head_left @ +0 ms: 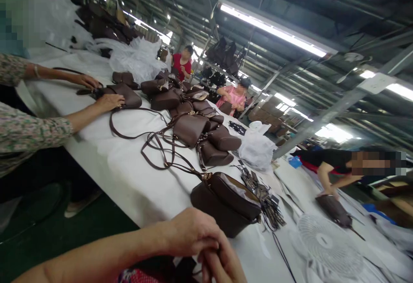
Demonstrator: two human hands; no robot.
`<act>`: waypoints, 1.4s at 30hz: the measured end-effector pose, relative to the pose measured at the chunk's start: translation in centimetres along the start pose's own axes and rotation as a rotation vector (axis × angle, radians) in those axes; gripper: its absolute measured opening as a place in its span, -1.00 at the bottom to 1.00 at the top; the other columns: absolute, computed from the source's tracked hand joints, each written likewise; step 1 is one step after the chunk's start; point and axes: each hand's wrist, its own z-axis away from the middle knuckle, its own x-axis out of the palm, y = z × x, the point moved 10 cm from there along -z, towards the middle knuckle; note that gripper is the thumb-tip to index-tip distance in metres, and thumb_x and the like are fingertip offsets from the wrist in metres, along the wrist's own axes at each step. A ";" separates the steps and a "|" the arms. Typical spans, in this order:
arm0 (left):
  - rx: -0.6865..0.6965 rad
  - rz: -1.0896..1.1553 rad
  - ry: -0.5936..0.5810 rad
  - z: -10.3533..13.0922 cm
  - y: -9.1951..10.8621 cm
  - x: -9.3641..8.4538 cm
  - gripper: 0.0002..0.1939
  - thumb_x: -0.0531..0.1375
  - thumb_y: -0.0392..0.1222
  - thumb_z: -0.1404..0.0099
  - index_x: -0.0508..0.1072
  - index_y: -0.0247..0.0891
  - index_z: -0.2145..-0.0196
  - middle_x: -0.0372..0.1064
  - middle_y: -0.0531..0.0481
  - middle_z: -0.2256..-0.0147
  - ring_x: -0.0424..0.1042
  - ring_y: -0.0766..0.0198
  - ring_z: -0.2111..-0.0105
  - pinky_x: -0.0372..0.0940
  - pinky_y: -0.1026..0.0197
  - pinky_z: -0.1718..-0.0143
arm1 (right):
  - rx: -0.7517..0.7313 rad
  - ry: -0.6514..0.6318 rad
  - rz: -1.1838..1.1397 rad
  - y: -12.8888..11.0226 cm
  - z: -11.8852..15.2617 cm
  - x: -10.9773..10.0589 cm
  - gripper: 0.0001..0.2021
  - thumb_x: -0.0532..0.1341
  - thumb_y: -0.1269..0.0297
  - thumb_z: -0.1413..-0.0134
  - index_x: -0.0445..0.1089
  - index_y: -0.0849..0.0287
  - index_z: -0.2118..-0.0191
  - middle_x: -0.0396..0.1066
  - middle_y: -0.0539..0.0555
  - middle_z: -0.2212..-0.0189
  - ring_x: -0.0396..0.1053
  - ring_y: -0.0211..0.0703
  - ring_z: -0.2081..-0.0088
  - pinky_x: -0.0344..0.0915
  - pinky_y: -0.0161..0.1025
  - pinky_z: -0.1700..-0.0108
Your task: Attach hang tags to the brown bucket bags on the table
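Note:
My left hand (195, 231) is closed at the bottom centre, its fingers curled down against my right hand (222, 265). My right hand is partly cut off by the lower edge, its fingers bent in close to the left ones. Anything between the two hands is hidden. Just beyond them a dark brown bag (226, 203) stands on the white table (129, 179), its top open with pale lining showing. Its strap runs back towards a pile of brown bags (190, 130). Black tags and cords (263, 197) lie to its right.
On the left, a person's hands (109, 101) touch another brown bag (124, 95). A white fan (329, 244) stands at the lower right. Beyond it a person bends over a brown bag (334, 210). Clear plastic (256, 147) lies behind the tags. Two people work farther back.

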 end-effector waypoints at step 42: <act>-0.322 -0.435 -0.083 0.7 -7.6 -1.9 -0.72 0.19 0.07 -0.28 0.50 -0.19 0.37 0.46 0.01 0.45 0.42 0.20 0.41 0.15 0.28 0.44 | 0.231 0.307 1.417 -6.2 -8.7 -9.0 -0.70 -0.08 0.18 -0.36 0.34 0.14 0.06 0.49 0.16 0.42 0.50 0.04 0.35 0.21 -0.23 0.41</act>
